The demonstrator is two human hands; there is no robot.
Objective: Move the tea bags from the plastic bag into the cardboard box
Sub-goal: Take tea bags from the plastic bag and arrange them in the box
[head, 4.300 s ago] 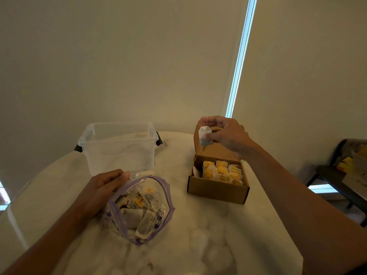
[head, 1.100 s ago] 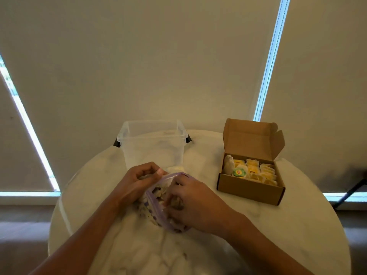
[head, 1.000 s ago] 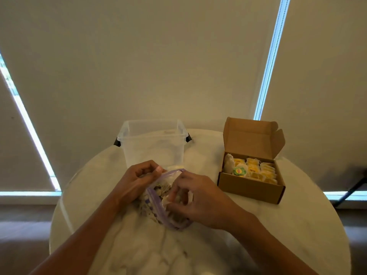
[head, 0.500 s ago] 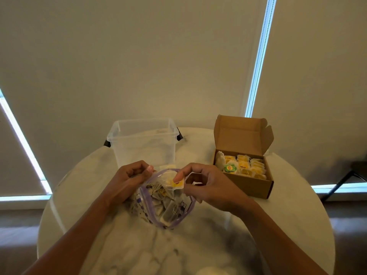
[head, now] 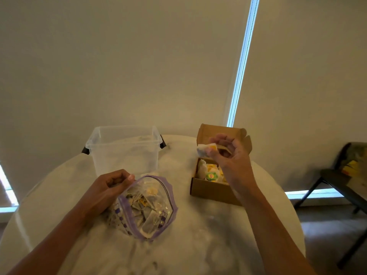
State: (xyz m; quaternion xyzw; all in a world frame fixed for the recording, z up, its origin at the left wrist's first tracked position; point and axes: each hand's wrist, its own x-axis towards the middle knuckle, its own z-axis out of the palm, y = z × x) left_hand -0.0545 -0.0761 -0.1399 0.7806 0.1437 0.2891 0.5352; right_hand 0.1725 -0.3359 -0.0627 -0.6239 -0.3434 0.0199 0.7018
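Observation:
A clear plastic bag (head: 146,207) with a purple zip rim lies open on the white round table (head: 198,235), holding several tea bags. My left hand (head: 108,188) pinches the bag's left rim. An open cardboard box (head: 210,190) stands at the right, with several yellow-tagged tea bags inside. My right hand (head: 230,155) hovers above the box, pinching a white tea bag with a yellow tag (head: 205,149) between thumb and fingers.
An empty clear plastic tub (head: 123,149) with black handles stands behind the bag. A dark chair (head: 341,181) with yellow items on it is at the far right. Window blinds close off the background.
My right hand has pulled a tea bag out of the plastic bag and carried it right and up, over the cardboard box. My left hand still holds the bag's rim.

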